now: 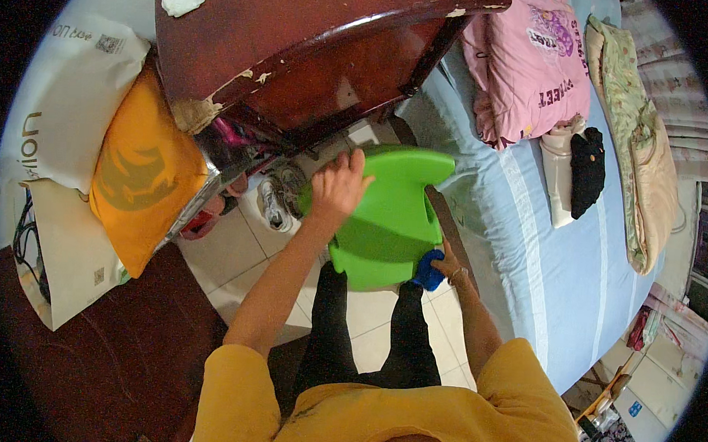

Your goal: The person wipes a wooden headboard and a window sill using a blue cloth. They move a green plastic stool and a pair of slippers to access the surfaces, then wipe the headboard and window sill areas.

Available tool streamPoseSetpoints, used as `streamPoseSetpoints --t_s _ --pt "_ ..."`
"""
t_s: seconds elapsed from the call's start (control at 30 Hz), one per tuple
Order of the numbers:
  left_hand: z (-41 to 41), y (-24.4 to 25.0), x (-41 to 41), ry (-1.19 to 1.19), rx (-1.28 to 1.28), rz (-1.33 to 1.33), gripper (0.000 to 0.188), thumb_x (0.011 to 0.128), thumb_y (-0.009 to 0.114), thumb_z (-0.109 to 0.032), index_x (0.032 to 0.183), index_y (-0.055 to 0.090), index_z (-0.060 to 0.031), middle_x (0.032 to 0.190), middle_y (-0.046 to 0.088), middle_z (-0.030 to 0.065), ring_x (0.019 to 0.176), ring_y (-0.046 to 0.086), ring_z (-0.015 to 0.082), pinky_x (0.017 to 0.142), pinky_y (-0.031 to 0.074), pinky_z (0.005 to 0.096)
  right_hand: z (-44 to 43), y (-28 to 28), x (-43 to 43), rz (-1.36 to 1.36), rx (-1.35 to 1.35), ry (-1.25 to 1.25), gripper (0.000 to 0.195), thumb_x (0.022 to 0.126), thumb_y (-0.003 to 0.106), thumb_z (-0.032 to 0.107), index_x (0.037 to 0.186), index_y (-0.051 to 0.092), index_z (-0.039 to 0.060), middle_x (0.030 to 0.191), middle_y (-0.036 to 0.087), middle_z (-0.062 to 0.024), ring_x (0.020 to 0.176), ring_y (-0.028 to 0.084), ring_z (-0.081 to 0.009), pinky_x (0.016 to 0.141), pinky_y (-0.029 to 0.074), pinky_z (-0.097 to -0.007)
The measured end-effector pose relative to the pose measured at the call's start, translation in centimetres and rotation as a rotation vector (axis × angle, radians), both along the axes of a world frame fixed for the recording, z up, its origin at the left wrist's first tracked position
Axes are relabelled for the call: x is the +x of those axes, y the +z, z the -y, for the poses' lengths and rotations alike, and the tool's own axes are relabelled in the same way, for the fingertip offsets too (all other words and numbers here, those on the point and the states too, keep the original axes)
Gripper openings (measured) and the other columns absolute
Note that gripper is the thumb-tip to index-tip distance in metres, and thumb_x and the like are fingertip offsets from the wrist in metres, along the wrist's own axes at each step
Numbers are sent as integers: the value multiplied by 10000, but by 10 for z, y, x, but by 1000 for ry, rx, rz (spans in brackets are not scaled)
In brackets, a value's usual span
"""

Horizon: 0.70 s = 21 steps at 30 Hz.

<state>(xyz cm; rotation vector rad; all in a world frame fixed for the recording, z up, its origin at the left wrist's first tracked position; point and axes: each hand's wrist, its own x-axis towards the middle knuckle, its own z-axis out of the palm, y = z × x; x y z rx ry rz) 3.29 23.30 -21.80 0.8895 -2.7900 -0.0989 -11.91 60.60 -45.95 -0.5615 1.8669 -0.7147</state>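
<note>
A green plastic chair or stool [384, 216], small and moulded with curved edges, stands tilted before my black-trousered legs. My left hand [341, 185] grips its far left edge, fingers bent over the rim. At its near right side my right hand [449, 263] holds a crumpled blue cloth [429, 271] against the plastic. Part of that hand is hidden behind the chair's side and the cloth. The underside of the chair is out of sight.
A dark red wooden cabinet [336, 90] with chipped edges rises ahead. Shoes [275, 203] lie on the tiled floor beside it. To the right is a bed with blue sheets [519, 228] and a pink pillow [532, 80]. Bags and an orange cushion [149, 170] sit left.
</note>
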Motion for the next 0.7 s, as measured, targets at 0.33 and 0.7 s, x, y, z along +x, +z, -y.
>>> streamPoseSetpoints --t_s 0.33,0.7 --pt "-51 -2 47 -65 184 58 453 714 762 -370 874 444 -89 749 539 65 599 614 218 447 499 346 -71 16 -35 -166 237 -176 529 719 678 203 1209 580 31 960 670 -143 859 634 -229 759 523 -356" --pt "-52 -6 55 -14 354 124 374 817 640 -384 981 511 -74 836 565 116 688 614 290 550 506 400 345 95 -118 -755 -666 305 555 745 664 14 1265 480 65 1288 471 -189 1174 473 -385 971 404 -402"
